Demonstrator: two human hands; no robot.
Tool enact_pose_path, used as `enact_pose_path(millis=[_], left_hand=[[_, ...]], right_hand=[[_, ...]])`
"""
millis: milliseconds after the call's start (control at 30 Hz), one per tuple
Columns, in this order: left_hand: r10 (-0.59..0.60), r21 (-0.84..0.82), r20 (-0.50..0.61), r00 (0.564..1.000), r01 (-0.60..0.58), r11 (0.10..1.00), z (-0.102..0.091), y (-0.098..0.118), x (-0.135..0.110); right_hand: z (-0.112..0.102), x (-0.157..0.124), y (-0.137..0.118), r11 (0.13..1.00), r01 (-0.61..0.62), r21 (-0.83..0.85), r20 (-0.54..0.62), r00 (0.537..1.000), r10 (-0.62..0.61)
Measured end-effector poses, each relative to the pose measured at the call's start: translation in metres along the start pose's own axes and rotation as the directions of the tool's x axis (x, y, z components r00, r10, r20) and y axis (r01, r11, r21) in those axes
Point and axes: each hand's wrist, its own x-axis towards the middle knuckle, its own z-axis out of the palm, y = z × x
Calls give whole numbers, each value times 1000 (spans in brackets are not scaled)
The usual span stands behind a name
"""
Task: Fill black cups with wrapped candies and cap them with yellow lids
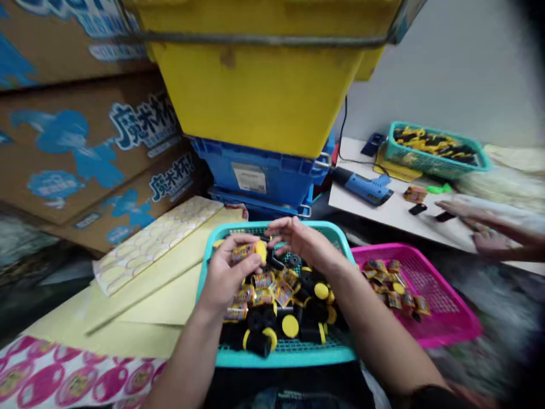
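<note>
My left hand [227,274] is closed around a small yellow-capped cylinder with a printed sleeve [246,251], its cap pointing right. Just right of it, my right hand [301,241] is open, fingers loosely curved and apart, with nothing visible in them. Both hands are over a turquoise basket [285,358]. In that basket lie several black cylinders with yellow caps [290,326] and, among them, printed sleeves [264,279] in orange and yellow.
A pink basket [451,318] of printed pieces stands on the right. Beyond it are a blue heat gun [361,186], another turquoise basket [438,162] and another person's hands [485,227]. Yellow bins [255,96] and cardboard boxes [85,130] rise ahead; yellow sheets [162,289] lie left.
</note>
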Motion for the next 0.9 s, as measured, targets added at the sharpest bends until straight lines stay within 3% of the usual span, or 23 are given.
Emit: enact_pose_path(millis=[67,133,200,233,333,400,467,567,667,733,833,900], left_hand=[[130,213,-29,991,-121,970,-11,11,-1],[200,439,34,979,-194,877,-21,19,1],[175,664,185,967,-255,703,-29,23,4],[122,751,261,958,-281,598,-32,23,6],[-52,884,365,930,-328,331,-37,15,9],[-84,907,355,931,-322,273,-37,10,8],[-26,897,342,939,-318,307,-32,8,6],[106,824,258,960,-276,495,-16,9,2],[8,608,149,989,-98,788,4,9,1],[-90,410,124,988,32,912,14,8,1],[-100,219,16,995,94,971,19,9,2],[-78,182,-71,994,90,979,17,10,3]], right_hand=[[-8,-9,-9,910,-77,-407,-34,997,69],[-12,-17,-11,718,-159,-678,-59,985,162],[-11,-22,-3,491,-229,-840,-83,950,301],[-8,-24,5,420,-251,-872,-95,929,357],[1,-25,30,353,-287,-890,-118,895,431],[1,-23,41,405,-295,-866,-104,897,429],[-4,-23,41,503,-294,-813,-70,907,416],[-13,-24,24,640,-254,-725,-32,941,337],[-12,-28,-2,756,-76,-650,101,977,185],[-7,-29,-15,787,59,-614,186,980,72],[-1,-31,-21,798,125,-589,145,988,-47],[1,-33,-18,769,56,-637,56,998,-26]])
